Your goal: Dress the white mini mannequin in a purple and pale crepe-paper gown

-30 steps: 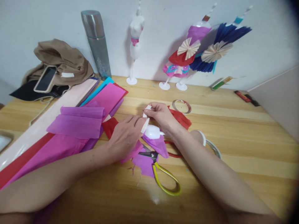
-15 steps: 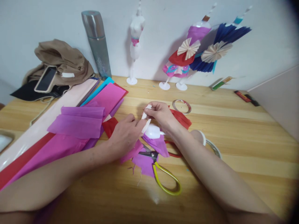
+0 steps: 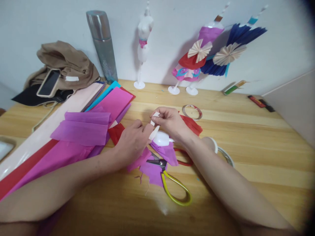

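Both my hands meet at the middle of a wooden table point(image 3: 246, 154). My left hand point(image 3: 133, 141) is closed, its fingertips pinching the lower end of a small white paper strip point(image 3: 154, 130). My right hand point(image 3: 169, 122) pinches the strip's upper end. Just below them lies a white plastic mannequin piece point(image 3: 161, 139) on purple tissue paper scraps point(image 3: 157, 164). Scissors with yellow handles point(image 3: 172, 186) rest on the scraps.
Sheets of purple, pink, red and blue tissue paper point(image 3: 83, 129) spread to the left. At the back stand a steel flask point(image 3: 102, 46), a white mannequin point(image 3: 143, 42) and two paper-dressed mannequins point(image 3: 209, 52). Tape rolls point(image 3: 192, 111) and a phone on a brown cloth point(image 3: 49, 82) lie nearby.
My left fingers have curled in tighter on the strip's lower end. The hands and the strip have barely shifted otherwise.
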{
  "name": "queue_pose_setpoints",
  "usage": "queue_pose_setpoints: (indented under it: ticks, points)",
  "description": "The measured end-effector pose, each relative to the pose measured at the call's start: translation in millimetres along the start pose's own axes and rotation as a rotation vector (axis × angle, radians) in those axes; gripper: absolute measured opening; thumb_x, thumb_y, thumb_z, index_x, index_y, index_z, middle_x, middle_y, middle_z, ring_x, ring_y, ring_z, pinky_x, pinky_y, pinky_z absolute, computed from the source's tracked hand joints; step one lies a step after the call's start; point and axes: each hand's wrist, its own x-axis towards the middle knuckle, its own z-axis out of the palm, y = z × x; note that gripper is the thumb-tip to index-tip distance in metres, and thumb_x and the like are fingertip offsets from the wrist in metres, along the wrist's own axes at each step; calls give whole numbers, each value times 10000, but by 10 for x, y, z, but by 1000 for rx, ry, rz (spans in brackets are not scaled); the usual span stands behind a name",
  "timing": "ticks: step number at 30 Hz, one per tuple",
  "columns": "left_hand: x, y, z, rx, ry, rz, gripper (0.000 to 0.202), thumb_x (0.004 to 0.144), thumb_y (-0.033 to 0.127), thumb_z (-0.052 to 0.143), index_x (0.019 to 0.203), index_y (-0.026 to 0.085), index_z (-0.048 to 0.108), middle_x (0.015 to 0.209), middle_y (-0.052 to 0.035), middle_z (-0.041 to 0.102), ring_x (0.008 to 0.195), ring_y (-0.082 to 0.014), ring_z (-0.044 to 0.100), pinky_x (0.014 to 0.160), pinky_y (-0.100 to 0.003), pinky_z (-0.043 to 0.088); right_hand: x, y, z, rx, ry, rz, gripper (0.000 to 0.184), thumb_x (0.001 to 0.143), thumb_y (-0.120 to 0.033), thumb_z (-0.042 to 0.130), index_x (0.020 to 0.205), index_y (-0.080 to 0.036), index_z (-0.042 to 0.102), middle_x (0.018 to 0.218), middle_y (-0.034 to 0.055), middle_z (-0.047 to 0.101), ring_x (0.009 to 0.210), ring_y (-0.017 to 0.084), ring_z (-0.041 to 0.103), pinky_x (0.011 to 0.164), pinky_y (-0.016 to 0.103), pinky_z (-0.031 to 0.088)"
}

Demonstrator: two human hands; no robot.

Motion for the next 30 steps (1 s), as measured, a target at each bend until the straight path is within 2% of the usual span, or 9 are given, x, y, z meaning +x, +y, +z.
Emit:
queue_pose_setpoints:
  ticks: [4, 8, 11, 14, 20, 26, 30]
  points:
    - [-16, 3, 1, -65, 31, -43, 90, 898, 195, 555, 980, 161, 569, 838, -65, 638, 831, -222, 546, 639, -300, 428, -39, -51, 16, 19, -94, 30, 199, 612, -328, 745, 633, -206, 589, 543, -23, 620, 498, 127, 553, 493, 250, 399]
    - [-12, 10, -14, -80, 60, -55, 122, 879, 187, 587, 995, 161, 561, 869, -62, 625, 831, -215, 559, 653, -300, 439, -48, -62, 1, 5, -138, 42, 171, 619, -304, 732, 622, -203, 594, 559, -16, 634, 508, 125, 560, 503, 252, 402]
    - [0, 13, -34, -94, 90, -25, 155, 862, 174, 609, 1005, 167, 550, 938, -62, 619, 883, -220, 568, 711, -318, 463, -42, -45, -18, -13, -134, 56, 106, 629, -266, 690, 643, -200, 608, 562, -24, 622, 500, 117, 542, 497, 247, 385]
    - [-1, 12, -37, -99, 117, -27, 181, 849, 171, 625, 1010, 170, 543, 999, -67, 609, 911, -219, 571, 709, -313, 465, -36, -32, -23, -10, -127, 75, 111, 638, -266, 686, 656, -197, 601, 556, -28, 609, 488, 113, 526, 483, 242, 365]
    - [-17, -9, -6, -117, 80, -40, 118, 858, 178, 605, 963, 171, 550, 942, -61, 610, 899, -221, 566, 709, -322, 458, -23, -6, -20, -24, -103, 63, 167, 639, -293, 729, 654, -185, 603, 505, -45, 562, 432, 89, 469, 437, 224, 322]
    - [-1, -12, -22, -116, 20, -75, 110, 885, 225, 573, 982, 177, 553, 936, -64, 621, 915, -228, 566, 681, -320, 450, -5, 4, -13, 101, -48, 75, 171, 622, -273, 719, 677, -191, 580, 523, -29, 620, 474, 136, 595, 477, 239, 444]
    - [-3, -5, -25, -110, 34, -61, 109, 884, 206, 570, 987, 175, 553, 974, -71, 634, 933, -230, 564, 705, -325, 457, 2, -15, -6, 73, 5, 78, 155, 613, -235, 713, 658, -190, 571, 490, -42, 591, 434, 121, 564, 450, 228, 424]
